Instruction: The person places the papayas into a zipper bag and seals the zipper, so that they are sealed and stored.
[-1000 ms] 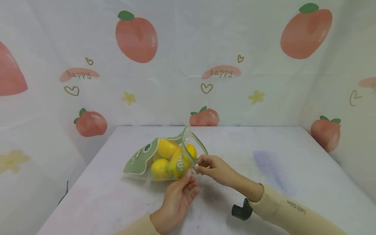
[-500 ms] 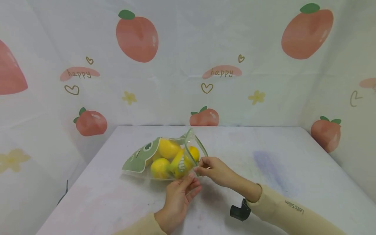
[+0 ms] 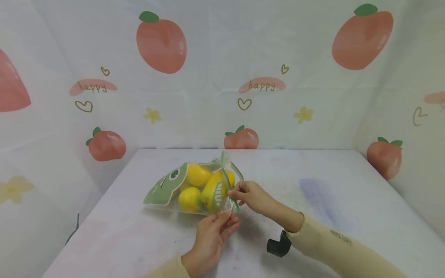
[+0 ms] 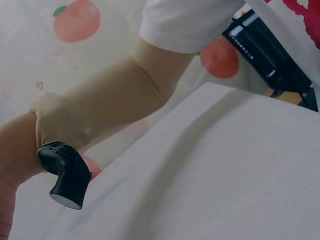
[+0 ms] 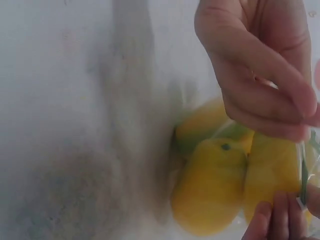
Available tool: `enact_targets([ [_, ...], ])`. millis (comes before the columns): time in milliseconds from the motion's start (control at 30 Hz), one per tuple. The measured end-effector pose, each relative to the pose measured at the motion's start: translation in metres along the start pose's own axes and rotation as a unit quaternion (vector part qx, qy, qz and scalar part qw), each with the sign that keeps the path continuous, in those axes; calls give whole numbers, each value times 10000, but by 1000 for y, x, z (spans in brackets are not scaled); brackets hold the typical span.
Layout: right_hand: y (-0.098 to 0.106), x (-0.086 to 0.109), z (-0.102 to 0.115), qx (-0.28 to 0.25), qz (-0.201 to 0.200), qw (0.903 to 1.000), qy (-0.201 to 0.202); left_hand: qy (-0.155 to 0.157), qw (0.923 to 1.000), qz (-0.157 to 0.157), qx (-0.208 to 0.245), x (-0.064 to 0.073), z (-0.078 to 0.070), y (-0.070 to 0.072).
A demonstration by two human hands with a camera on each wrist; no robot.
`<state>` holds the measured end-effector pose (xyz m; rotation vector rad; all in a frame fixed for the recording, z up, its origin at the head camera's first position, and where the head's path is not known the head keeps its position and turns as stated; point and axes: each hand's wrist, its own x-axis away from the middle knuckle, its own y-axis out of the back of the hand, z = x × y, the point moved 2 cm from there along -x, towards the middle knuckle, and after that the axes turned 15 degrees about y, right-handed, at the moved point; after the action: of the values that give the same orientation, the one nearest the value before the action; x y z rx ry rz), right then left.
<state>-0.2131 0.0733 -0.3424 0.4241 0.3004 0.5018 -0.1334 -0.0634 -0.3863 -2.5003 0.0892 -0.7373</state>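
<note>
A clear zip bag (image 3: 158, 195) with green frog-like print lies on its side, its mouth toward the right. Inside are several yellow fruits (image 3: 190, 199) with a greenish tinge. My left hand (image 3: 210, 237) pinches the bag's lower corner between thumb and fingertips. Above it, my right hand (image 3: 252, 197) pinches the green-edged rim, and a stretch of the strip hangs below its fingers. In the right wrist view a small white slider (image 5: 300, 202) shows at the right fingertips. The left wrist view catches the right forearm (image 4: 95, 110) but not the bag.
A white table (image 3: 313, 166) carries the bag, with a bluish smear on its right half. Below the right wrist sticks out a black wrist device (image 3: 279, 244). Behind stands a fruit-printed curtain (image 3: 208, 46). A dark screen (image 4: 265, 47) appears beyond the table in the left wrist view.
My right hand has moved slightly up and left along the bag's rim, leaving more of the green strip below it. The mouth looks narrower. My left hand has shifted slightly right.
</note>
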Motion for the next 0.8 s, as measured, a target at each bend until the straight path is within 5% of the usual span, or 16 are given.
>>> enact_targets([
  [500,27,-46,-26,-71,-444,9981,-425,294,9987,-155,-392,8,5,6],
  [800,38,-62,-37,-79,-325,9975,-620,515,9970,73,-570,12,3,14],
])
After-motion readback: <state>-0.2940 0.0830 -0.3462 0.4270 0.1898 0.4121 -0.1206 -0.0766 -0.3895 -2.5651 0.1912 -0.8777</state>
